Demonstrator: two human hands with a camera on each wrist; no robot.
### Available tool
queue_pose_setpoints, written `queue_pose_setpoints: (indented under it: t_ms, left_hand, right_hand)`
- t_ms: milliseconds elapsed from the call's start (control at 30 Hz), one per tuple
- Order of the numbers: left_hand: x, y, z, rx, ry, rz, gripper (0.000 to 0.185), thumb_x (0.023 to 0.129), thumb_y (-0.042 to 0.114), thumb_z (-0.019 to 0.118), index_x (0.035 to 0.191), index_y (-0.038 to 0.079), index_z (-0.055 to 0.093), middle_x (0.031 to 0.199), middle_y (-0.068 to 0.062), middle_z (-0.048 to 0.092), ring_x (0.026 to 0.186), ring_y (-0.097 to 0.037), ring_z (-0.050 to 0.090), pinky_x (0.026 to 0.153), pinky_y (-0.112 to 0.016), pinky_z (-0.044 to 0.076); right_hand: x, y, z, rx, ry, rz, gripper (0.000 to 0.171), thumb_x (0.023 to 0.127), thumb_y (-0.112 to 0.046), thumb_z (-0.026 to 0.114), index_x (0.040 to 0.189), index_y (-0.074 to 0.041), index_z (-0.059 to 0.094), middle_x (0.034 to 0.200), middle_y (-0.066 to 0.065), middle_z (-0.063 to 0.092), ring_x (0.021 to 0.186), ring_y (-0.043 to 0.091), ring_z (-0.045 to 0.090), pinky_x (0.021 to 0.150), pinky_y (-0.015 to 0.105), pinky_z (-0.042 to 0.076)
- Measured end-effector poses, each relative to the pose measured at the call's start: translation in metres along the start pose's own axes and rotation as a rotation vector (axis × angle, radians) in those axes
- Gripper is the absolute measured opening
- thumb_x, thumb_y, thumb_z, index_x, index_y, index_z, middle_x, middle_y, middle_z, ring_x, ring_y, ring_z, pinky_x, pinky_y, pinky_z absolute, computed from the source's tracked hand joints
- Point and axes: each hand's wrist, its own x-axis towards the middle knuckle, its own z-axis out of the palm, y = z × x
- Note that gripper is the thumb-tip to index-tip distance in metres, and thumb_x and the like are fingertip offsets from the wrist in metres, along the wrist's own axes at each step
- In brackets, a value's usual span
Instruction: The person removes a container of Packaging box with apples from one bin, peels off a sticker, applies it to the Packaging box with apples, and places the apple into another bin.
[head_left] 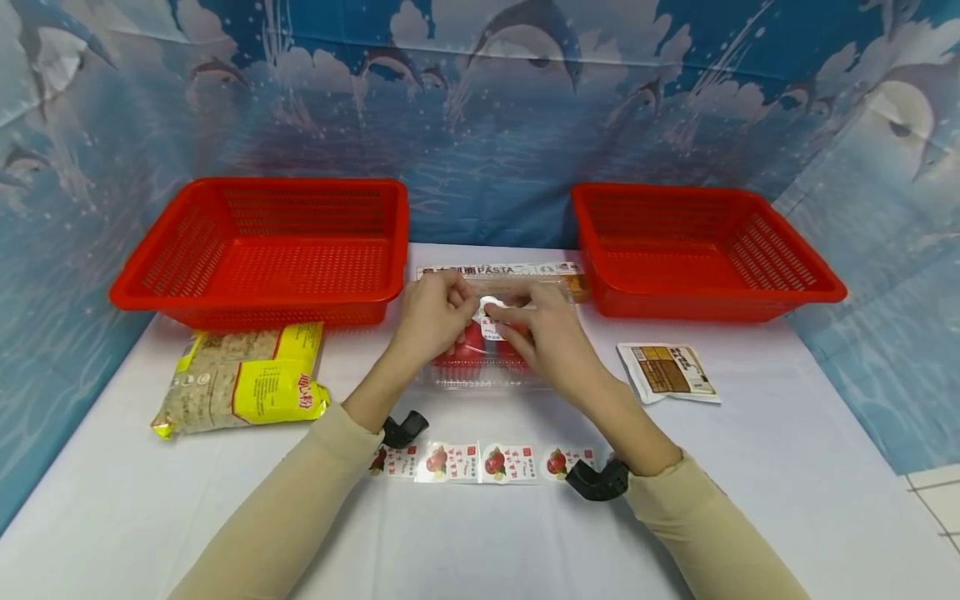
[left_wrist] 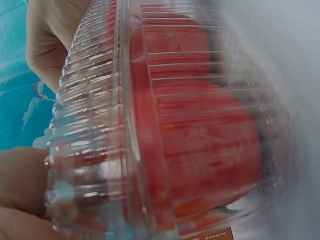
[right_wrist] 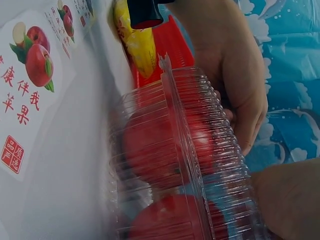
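Pinching a small white sticker [head_left: 491, 305] between them, both hands meet over the top of a clear clamshell [head_left: 483, 358] of red apples [left_wrist: 200, 145]. The left hand [head_left: 435, 310] has its fingers curled in, thumb and forefinger closed on the sticker's left edge; the right hand [head_left: 543, 333] curls the same way and grips the sticker from the right, its fingertips touching those of the left. The clamshell lies on the white counter [head_left: 750, 467] mid-way between the two arms, its ribbed lid shut over the fruit, as both wrist views show close up. Just behind the hands lies a long pasta pack [head_left: 498, 271], its label facing up. Nearer the person, between the wrists, a strip of apple stickers [head_left: 480, 462] lies flat on the counter, touching neither the clamshell nor the hands. Left of the left arm sits a yellow bag [head_left: 243, 387] of grain, partly under the front edge of a red basket [head_left: 262, 250]. A second red basket [head_left: 697, 250] stands at the back right, well apart from the first, with the pasta pack's right end reaching its near corner. A small brown sachet [head_left: 667, 371] lies in front of that basket, to the right of the right hand. A blue dolphin-print cloth [head_left: 480, 108] hangs behind everything.
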Motion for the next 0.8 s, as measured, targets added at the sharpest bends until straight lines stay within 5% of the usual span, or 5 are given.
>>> queue_pose_setpoints:
  t_ms: [267,567,800]
  left_hand:
    - [-0.002,0.0,0.0,-0.015,-0.008,-0.001,0.01,0.098,0.01,0.072,0.09,0.005,0.069,0.069,-0.009,0.067,0.04,-0.017,0.059,0.042,-0.028,0.053]
    - [-0.003,-0.001,0.003,-0.047,0.027,-0.03,0.014,0.103,0.014,0.064,0.094,0.004,0.067,0.067,-0.009,0.065,0.041,-0.019,0.06,0.043,-0.028,0.053]
    - [-0.004,-0.002,0.003,0.002,0.055,0.002,0.017,0.095,0.015,0.079,0.088,0.005,0.066,0.066,-0.007,0.065,0.042,-0.016,0.059,0.042,-0.025,0.05]
  right_hand:
    - [-0.001,-0.001,-0.003,0.097,-0.018,0.063,0.034,0.095,-0.017,0.079,0.128,-0.01,0.077,0.134,0.01,0.073,0.133,0.032,0.058,0.112,0.051,0.049]
    - [-0.003,0.0,-0.004,-0.14,-0.139,0.004,0.047,0.103,-0.023,0.066,0.148,-0.01,0.062,0.158,0.016,0.053,0.144,0.039,0.046,0.122,0.066,0.032]
    - [-0.003,-0.001,-0.011,-0.034,-0.061,0.035,0.033,0.098,-0.019,0.075,0.128,-0.005,0.076,0.145,0.016,0.065,0.139,0.038,0.053,0.116,0.055,0.047]
